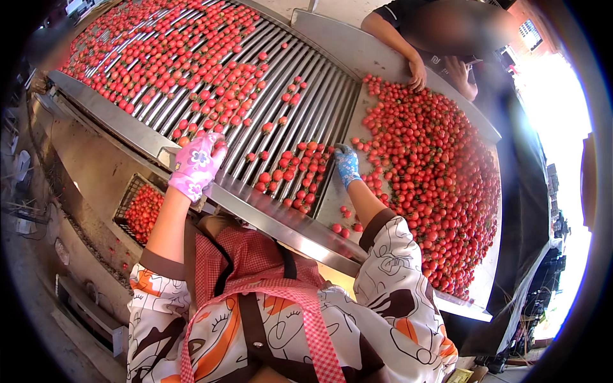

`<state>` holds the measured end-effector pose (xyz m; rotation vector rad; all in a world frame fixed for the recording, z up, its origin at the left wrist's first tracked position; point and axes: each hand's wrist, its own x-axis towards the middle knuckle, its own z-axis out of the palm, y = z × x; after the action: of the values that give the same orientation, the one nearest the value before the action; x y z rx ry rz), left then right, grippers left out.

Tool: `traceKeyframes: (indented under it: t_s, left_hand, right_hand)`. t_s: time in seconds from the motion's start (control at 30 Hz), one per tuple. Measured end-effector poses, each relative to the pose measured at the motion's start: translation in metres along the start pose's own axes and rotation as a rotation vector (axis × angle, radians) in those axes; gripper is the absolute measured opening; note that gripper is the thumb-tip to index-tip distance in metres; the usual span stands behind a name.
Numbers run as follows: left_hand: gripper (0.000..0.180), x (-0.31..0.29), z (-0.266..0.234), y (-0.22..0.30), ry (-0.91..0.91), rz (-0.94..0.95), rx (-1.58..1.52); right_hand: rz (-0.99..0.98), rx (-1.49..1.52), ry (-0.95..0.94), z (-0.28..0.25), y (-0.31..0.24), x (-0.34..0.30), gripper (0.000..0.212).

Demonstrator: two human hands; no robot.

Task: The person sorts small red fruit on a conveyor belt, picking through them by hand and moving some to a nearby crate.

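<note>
My left hand (196, 165), in a pink flowered glove, is over the near edge of the roller conveyor (325, 96). Its fingers are curled, with a red tomato (220, 145) showing at the fingertips. My right hand (347, 165), in a blue patterned glove, is where the rollers meet a metal tray (332, 203). Those fingers are bent together, and whatever may be in them is hidden. Between my hands a loose group of tomatoes (288, 174) lies on the rollers. A large heap of tomatoes (428, 172) covers the tray to the right.
Many more tomatoes (185, 54) spread over the rollers at the far left. Below the conveyor at left stands a dark crate (121, 220) of tomatoes. Across the tray, a co-worker's hand (417, 75) touches the heap. A metal rail (281, 220) runs before me.
</note>
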<state>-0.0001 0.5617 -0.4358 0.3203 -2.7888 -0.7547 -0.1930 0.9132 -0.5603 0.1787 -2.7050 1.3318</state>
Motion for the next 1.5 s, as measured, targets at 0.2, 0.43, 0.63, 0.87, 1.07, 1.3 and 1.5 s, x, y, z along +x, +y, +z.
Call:
traceKeyframes:
  t_s: [0.2,0.43,0.63,0.87,1.07,1.3,1.5]
  left_hand:
    - [0.026,-0.003,0.010,-0.001,0.077,0.016,-0.023]
    - [0.027,0.001,0.014,0.005,0.008,-0.044,-0.039]
    - [0.029,-0.002,0.016,-0.002,0.017,-0.052,-0.010]
    - [0.031,0.006,0.029,0.008,0.002,0.053,-0.061]
    - [0.054,0.021,0.050,0.000,-0.097,0.118,-0.136]
    - [0.040,0.017,0.064,0.023,-0.254,0.214,-0.138]
    - [0.035,0.018,0.084,-0.005,-0.110,0.236,-0.138]
  right_hand:
    - [-0.259,-0.024,-0.631,0.026,-0.028,-0.058,0.025]
    - [-0.071,0.119,-0.158,0.050,-0.029,-0.009,0.023]
    - [-0.450,0.068,-0.374,0.083,-0.071,-0.028,0.031]
    - [-0.714,-0.212,-0.394,0.134,-0.092,-0.028,0.024]
    - [-0.230,0.472,-0.491,0.131,-0.118,-0.028,0.038]
    - [-0.013,0.551,-0.782,0.091,-0.134,-0.059,0.033]
    - [0.332,0.335,-1.117,0.063,-0.059,-0.062,0.027]
